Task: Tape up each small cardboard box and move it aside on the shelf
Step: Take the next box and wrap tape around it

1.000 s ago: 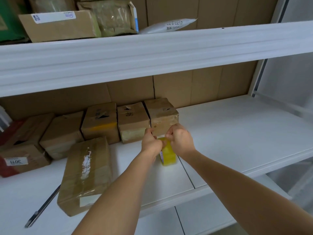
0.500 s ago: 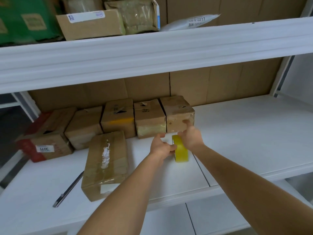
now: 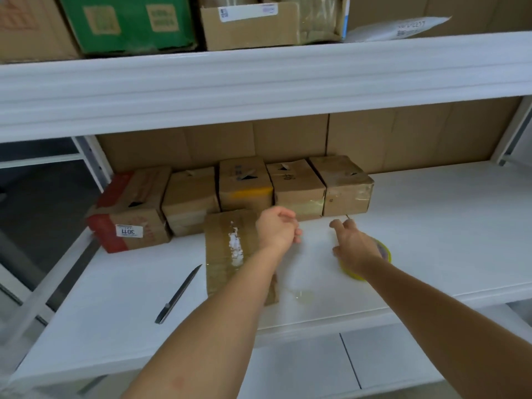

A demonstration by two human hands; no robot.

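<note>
right hand point(image 3: 355, 247) has laid the tape roll point(image 3: 383, 254) flat.

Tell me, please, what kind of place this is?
Probably a stockroom or parcel packing area: white shelving holds a row of small cardboard boxes, one with a numbered label, and a yellow tape roll.

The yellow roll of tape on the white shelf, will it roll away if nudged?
Probably not: the yellow roll of tape seems to lie flat on the white shelf, partly under the right hand. It would likely slide, being light.
</note>
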